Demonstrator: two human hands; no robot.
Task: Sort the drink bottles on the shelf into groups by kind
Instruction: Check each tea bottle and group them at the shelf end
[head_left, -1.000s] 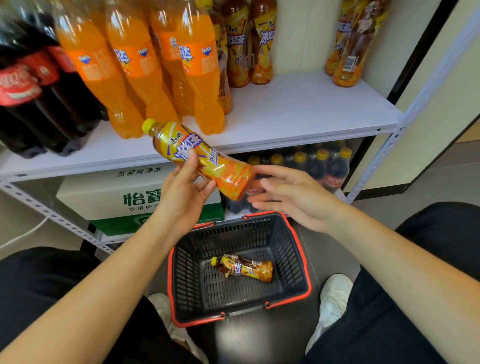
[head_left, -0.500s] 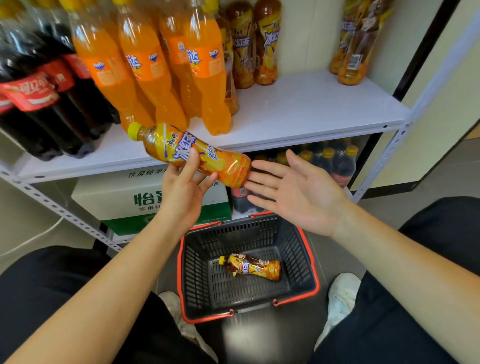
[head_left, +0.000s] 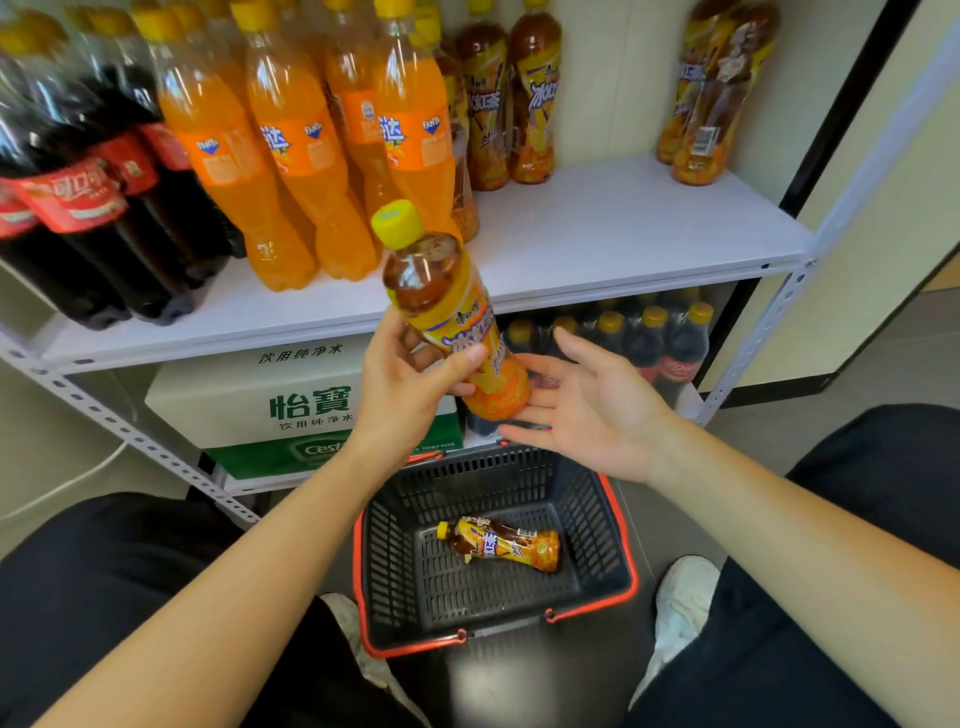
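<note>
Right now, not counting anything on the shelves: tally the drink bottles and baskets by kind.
Brown iced tea bottles with yellow caps and orange labels: 2, the held bottle in the left hand and the loose bottle lying in the basket.
Black plastic mesh basket with a red rim: 1
Total: 3

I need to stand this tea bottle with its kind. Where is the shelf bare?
Bare white shelf lies between the two tea bottles at the back and the tea pair at right. The left half is crowded with orange soda and cola.
</note>
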